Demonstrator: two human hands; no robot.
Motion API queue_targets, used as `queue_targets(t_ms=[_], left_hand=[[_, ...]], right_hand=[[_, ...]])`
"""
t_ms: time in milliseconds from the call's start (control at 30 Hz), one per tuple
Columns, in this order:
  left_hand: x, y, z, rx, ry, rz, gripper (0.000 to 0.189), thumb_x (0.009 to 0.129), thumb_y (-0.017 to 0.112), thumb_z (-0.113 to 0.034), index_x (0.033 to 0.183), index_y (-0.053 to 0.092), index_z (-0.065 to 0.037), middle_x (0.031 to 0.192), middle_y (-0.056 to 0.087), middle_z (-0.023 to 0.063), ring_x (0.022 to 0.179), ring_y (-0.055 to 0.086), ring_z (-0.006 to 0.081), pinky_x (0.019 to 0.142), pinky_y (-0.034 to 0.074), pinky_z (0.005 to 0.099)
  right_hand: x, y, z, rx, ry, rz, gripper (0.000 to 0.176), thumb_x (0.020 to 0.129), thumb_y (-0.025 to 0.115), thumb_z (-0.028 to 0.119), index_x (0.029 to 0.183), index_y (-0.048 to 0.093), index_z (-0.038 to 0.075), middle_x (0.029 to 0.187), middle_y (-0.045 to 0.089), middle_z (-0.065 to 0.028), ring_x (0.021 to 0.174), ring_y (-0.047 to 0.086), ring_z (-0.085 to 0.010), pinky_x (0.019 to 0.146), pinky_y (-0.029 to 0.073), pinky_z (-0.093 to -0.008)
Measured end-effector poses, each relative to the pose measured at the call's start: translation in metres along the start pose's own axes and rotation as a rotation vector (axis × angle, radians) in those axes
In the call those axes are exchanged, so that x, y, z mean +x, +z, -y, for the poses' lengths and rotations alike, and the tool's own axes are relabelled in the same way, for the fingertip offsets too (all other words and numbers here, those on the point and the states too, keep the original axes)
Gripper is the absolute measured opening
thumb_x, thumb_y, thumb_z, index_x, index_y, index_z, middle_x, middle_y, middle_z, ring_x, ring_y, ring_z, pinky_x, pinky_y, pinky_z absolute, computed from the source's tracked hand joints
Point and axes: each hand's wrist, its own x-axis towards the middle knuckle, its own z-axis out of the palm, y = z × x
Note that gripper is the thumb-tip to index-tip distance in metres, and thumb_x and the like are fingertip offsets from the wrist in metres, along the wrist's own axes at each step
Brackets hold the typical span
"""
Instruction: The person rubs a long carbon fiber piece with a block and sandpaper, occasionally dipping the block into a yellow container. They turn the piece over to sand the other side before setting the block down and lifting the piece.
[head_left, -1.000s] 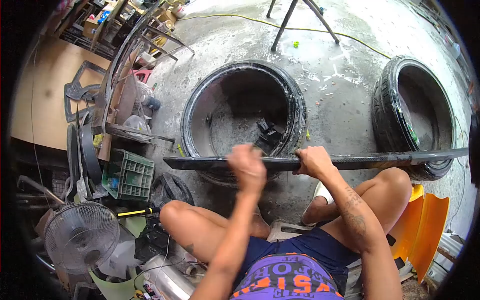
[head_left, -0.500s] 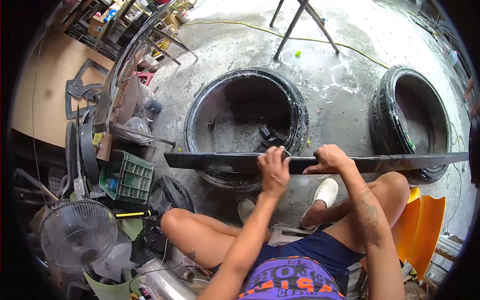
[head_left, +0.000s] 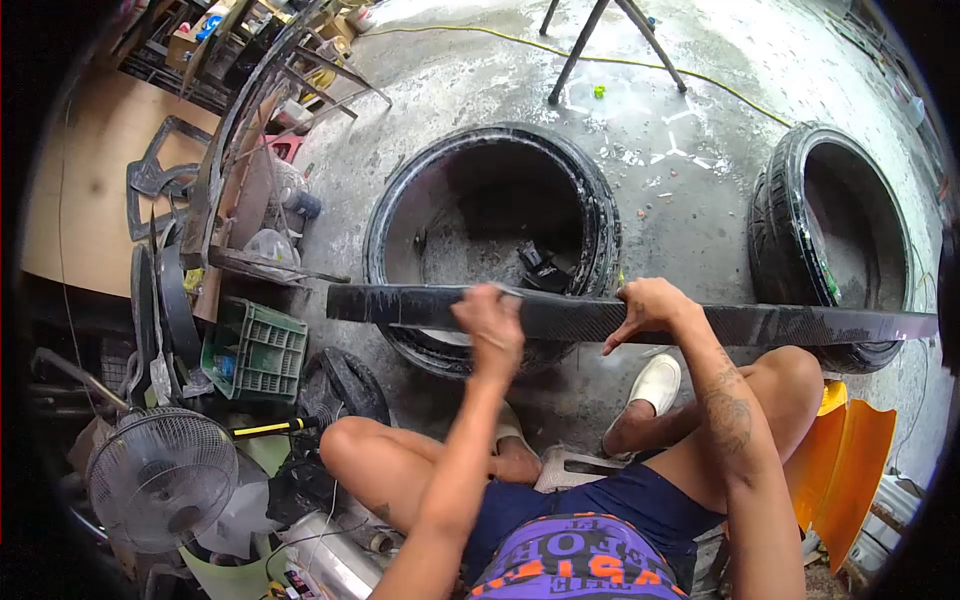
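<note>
A long black woven-pattern strip [head_left: 800, 325] lies level across my lap, reaching from the left tyre to the right one. My left hand [head_left: 487, 322] is curled over the strip's upper edge near its left third. Whether something small is pinched under the fingers is hidden. My right hand [head_left: 648, 306] grips the strip a little to the right, fingers draped over its top. Both knees are bent below the strip.
Two black tyres lie on the wet concrete, one ahead [head_left: 400, 190] and one at the right [head_left: 775, 230]. A green crate [head_left: 255, 355], a fan [head_left: 160, 478], stacked panels and clutter fill the left. An orange moulded part [head_left: 850, 460] stands at my right hip. A yellow cable [head_left: 480, 38] crosses the floor.
My left hand has slid back to the left along the strip, after moving right half a second ago. The right hand keeps its hold, and the strip has tilted slightly.
</note>
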Motion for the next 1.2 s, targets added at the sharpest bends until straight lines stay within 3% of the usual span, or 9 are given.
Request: queue_targets(t_ms=[133, 267, 500, 633, 733, 833, 967, 1033, 1200], left_hand=[[0.009, 0.0, 0.02, 0.132, -0.205, -0.112, 0.018, 0.092, 0.061, -0.016, 0.106, 0.056, -0.006, 0.103, 0.055, 0.0146, 0.101, 0.052, 0.0344, 0.091, 0.035, 0.0465], [-0.024, 0.03, -0.085, -0.017, -0.009, 0.076, 0.023, 0.09, 0.063, -0.015, 0.11, 0.056, -0.005, 0.107, 0.056, 0.0175, 0.099, 0.051, 0.0357, 0.09, 0.036, 0.0475], [0.016, -0.009, 0.039, 0.161, -0.132, -0.043, 0.02, 0.092, 0.06, -0.016, 0.108, 0.056, -0.004, 0.106, 0.055, 0.0166, 0.099, 0.05, 0.0343, 0.088, 0.036, 0.0474], [-0.015, 0.019, -0.059, 0.076, -0.08, 0.072, 0.021, 0.091, 0.062, -0.015, 0.108, 0.056, -0.004, 0.113, 0.055, 0.0175, 0.1, 0.05, 0.0349, 0.092, 0.036, 0.0469], [0.001, -0.001, -0.01, -0.015, 0.081, 0.113, 0.023, 0.087, 0.065, -0.012, 0.107, 0.056, -0.004, 0.11, 0.057, 0.0162, 0.1, 0.049, 0.0354, 0.091, 0.037, 0.0467], [0.024, -0.029, 0.108, 0.188, -0.131, -0.077, 0.023, 0.09, 0.062, -0.018, 0.106, 0.055, -0.003, 0.102, 0.054, 0.015, 0.095, 0.05, 0.0354, 0.086, 0.037, 0.0482], [0.018, -0.011, 0.031, 0.193, -0.326, -0.043, 0.018, 0.093, 0.059, -0.018, 0.104, 0.055, -0.004, 0.103, 0.054, 0.0161, 0.1, 0.052, 0.0336, 0.088, 0.036, 0.0466], [-0.007, 0.014, -0.025, 0.113, -0.028, 0.003, 0.016, 0.094, 0.058, -0.016, 0.103, 0.054, -0.005, 0.103, 0.053, 0.017, 0.098, 0.051, 0.0332, 0.089, 0.035, 0.0466], [0.022, -0.035, 0.098, 0.181, -0.108, -0.025, 0.019, 0.094, 0.061, -0.018, 0.107, 0.056, -0.005, 0.101, 0.055, 0.0159, 0.098, 0.052, 0.0341, 0.086, 0.037, 0.0467]], right_hand=[[0.002, 0.001, 0.001, -0.003, 0.0, -0.019, 0.09, 0.053, 0.084, 0.074, 0.099, 0.073, -0.003, 0.095, 0.073, -0.0233, 0.095, 0.071, -0.0384, 0.087, 0.056, -0.0453], [0.005, 0.004, -0.002, -0.037, -0.013, -0.052, 0.087, 0.053, 0.086, 0.071, 0.096, 0.073, -0.003, 0.089, 0.072, -0.0252, 0.088, 0.071, -0.0404, 0.083, 0.057, -0.0455], [0.009, 0.01, -0.006, 0.006, 0.003, -0.083, 0.081, 0.052, 0.087, 0.068, 0.089, 0.073, -0.003, 0.083, 0.071, -0.0241, 0.086, 0.071, -0.0404, 0.082, 0.057, -0.0456], [0.004, 0.005, -0.003, 0.043, -0.036, -0.096, 0.08, 0.052, 0.088, 0.066, 0.089, 0.073, -0.003, 0.084, 0.071, -0.0237, 0.086, 0.071, -0.0398, 0.082, 0.056, -0.0455], [0.008, 0.005, -0.005, 0.03, 0.007, -0.056, 0.079, 0.051, 0.089, 0.065, 0.09, 0.073, -0.002, 0.085, 0.072, -0.0232, 0.086, 0.071, -0.0396, 0.082, 0.056, -0.0455], [0.005, 0.005, -0.002, 0.04, 0.006, -0.081, 0.078, 0.051, 0.09, 0.064, 0.09, 0.073, -0.002, 0.085, 0.072, -0.0229, 0.086, 0.071, -0.0395, 0.081, 0.056, -0.0453], [0.006, 0.004, 0.0, -0.007, 0.006, -0.083, 0.077, 0.051, 0.09, 0.064, 0.09, 0.074, -0.001, 0.085, 0.072, -0.0227, 0.086, 0.071, -0.0392, 0.081, 0.056, -0.0453], [0.004, 0.001, 0.002, 0.047, 0.021, -0.075, 0.077, 0.051, 0.09, 0.063, 0.089, 0.073, -0.002, 0.082, 0.071, -0.0228, 0.084, 0.071, -0.0395, 0.08, 0.056, -0.0455], [0.007, 0.001, 0.001, 0.022, 0.057, -0.061, 0.078, 0.049, 0.091, 0.063, 0.087, 0.073, -0.002, 0.078, 0.07, -0.0231, 0.079, 0.071, -0.0394, 0.076, 0.057, -0.0454]])
